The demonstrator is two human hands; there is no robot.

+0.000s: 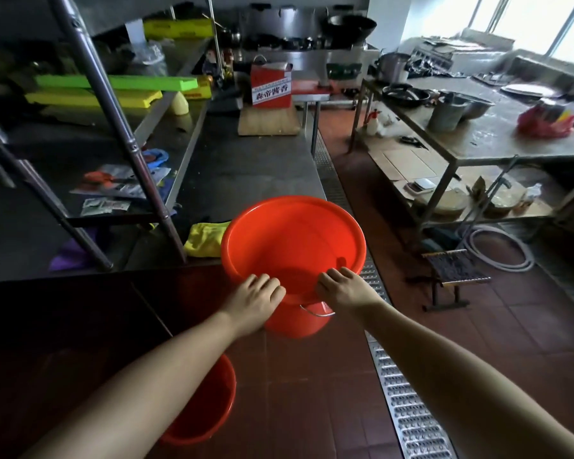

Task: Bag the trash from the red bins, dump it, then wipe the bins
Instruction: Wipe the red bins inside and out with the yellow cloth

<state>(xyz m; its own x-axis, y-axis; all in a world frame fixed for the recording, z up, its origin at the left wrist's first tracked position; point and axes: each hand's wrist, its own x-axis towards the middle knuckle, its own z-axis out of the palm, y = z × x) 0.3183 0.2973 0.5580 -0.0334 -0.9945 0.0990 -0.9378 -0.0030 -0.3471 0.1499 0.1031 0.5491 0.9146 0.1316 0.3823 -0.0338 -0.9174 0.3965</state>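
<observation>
A red bin (292, 236) with a metal handle hangs in the air in front of me, at the end of the steel counter. Its inside looks bare. My left hand (254, 301) grips the near rim, fingers curled over the edge. My right hand (340, 288) grips the same rim a little to the right. A second red bin (209, 409) stands on the tiled floor below my left forearm, partly hidden by it. A yellow cloth (204, 238) lies on the counter just left of the held bin.
A steel counter (246, 167) with a shelf frame runs along the left, holding a red carton (271, 86) and a wooden board. A metal drain grate (408, 409) crosses the red tile floor. A small stool (453, 274) and a cluttered steel table (478, 134) stand at the right.
</observation>
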